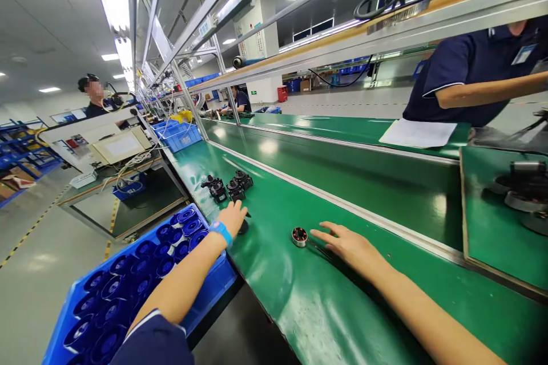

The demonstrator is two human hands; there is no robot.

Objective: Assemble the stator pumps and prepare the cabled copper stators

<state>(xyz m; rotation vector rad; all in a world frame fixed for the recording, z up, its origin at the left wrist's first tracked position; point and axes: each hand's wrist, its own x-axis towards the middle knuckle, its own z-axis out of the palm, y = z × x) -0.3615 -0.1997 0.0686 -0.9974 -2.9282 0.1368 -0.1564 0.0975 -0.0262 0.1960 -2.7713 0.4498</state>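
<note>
My left hand [231,219] is over the green bench near its left edge, with its fingers bent downward. A dark piece [243,227] shows beneath those fingers; most of it is hidden, so its kind is unclear. Just beyond lie several black plastic parts [236,185] in a small group. To the right, a small round motor [299,236] with a silver rim and reddish windings rests on the bench. My right hand [349,244] hovers beside it, fingers spread and holding nothing. What looks like a thin dark cable [317,249] runs from the motor toward that hand.
Left of the bench stands a blue crate [72,299] of round dark-blue parts. A metal rail [334,201] borders a lower green strip. Farther back are blue bins [182,136]. Across the bench, a co-worker [462,71] is beside a white paper sheet [417,133].
</note>
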